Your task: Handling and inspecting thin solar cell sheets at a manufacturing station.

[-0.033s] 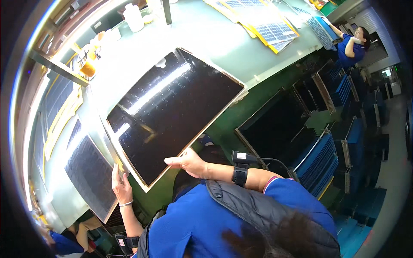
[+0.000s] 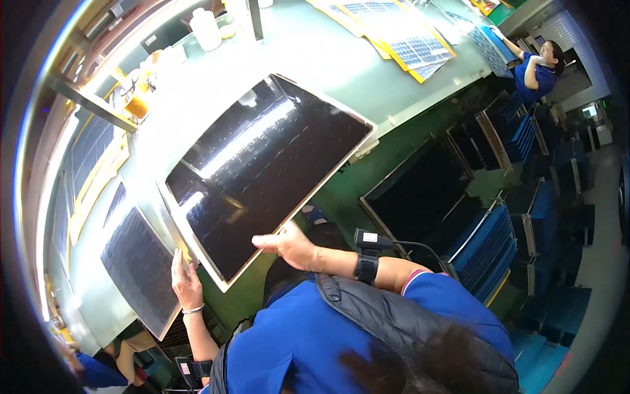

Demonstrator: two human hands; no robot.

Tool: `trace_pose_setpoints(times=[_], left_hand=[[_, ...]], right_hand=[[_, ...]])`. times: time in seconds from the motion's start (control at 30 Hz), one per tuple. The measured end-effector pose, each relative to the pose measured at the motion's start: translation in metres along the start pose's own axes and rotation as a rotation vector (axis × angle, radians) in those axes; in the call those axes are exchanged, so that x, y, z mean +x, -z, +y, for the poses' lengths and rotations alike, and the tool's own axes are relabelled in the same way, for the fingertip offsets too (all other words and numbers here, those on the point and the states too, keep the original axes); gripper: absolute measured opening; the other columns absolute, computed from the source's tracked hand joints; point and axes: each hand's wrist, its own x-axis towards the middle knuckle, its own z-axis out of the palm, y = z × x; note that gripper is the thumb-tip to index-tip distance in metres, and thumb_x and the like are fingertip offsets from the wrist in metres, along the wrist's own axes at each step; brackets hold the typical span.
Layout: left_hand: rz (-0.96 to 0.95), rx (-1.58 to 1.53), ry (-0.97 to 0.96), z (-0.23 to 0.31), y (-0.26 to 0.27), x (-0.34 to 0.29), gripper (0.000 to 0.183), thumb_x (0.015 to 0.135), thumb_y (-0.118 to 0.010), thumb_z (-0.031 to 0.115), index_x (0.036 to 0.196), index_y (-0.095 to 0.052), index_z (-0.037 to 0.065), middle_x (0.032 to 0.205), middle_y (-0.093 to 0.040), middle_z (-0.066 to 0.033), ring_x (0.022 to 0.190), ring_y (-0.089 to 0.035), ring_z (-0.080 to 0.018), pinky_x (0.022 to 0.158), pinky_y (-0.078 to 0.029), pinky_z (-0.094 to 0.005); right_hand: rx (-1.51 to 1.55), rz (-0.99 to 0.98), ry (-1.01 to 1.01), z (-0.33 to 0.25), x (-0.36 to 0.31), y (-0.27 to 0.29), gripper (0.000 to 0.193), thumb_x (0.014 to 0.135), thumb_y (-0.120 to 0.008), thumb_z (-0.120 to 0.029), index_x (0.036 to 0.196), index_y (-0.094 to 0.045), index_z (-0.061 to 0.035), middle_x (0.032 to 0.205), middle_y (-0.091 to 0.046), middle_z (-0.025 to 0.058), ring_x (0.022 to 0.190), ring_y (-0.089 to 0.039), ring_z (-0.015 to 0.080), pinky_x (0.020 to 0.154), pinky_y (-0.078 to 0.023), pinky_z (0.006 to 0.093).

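A glossy dark solar panel (image 2: 282, 164) with a pale rim lies at the middle, its near corner jutting past the bench edge. My right hand (image 2: 293, 247) grips its near right edge, thumb on top and the other fingers hidden below. Close to the panel's left edge, my left hand (image 2: 187, 284) is raised with fingers stretched out and nothing in it; whether it touches the rim I cannot tell. To its left lies a second dark panel (image 2: 139, 262), also reaching past the bench edge.
The pale bench (image 2: 295, 49) carries yellow-edged blue cell sheets (image 2: 400, 33), a white bottle (image 2: 205, 29) and an amber container (image 2: 136, 105). A metal post (image 2: 92, 105) stands at left. Racks of blue panels (image 2: 482, 243) fill the right. A person (image 2: 537, 73) works far right, another (image 2: 98, 369) lower left.
The dark panel has shifted very slightly to the right. Both hands stay in nearly the same place.
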Motion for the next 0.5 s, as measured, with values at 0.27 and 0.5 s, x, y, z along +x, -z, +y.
trace_pose_setpoints(times=[0.27,0.5], left_hand=[[-0.146,0.330,0.287,-0.016,0.023,-0.059,0.092,0.065,-0.078,0.033,0.133,-0.032,-0.009,0.135,-0.036,-0.0310,0.128,-0.033,-0.0430,0.106,-0.030,-0.0462],[0.015,0.482,0.176,-0.043,-0.001,-0.088,0.044,0.078,-0.054,0.013,0.118,-0.054,-0.004,0.126,-0.048,-0.0302,0.117,-0.047,-0.0423,0.098,-0.040,-0.0477]], right_hand=[[-1.493,0.149,0.669,-0.188,-0.060,-0.002,0.016,0.080,-0.061,-0.009,0.089,-0.067,0.0031,0.087,-0.064,0.0104,0.083,-0.061,0.0166,0.077,-0.047,0.0282],[-1.783,0.167,1.016,-0.262,-0.113,-0.051,0.032,0.091,-0.047,-0.001,0.121,-0.053,0.0043,0.116,-0.061,0.0170,0.111,-0.056,0.0285,0.094,-0.041,0.0329]])
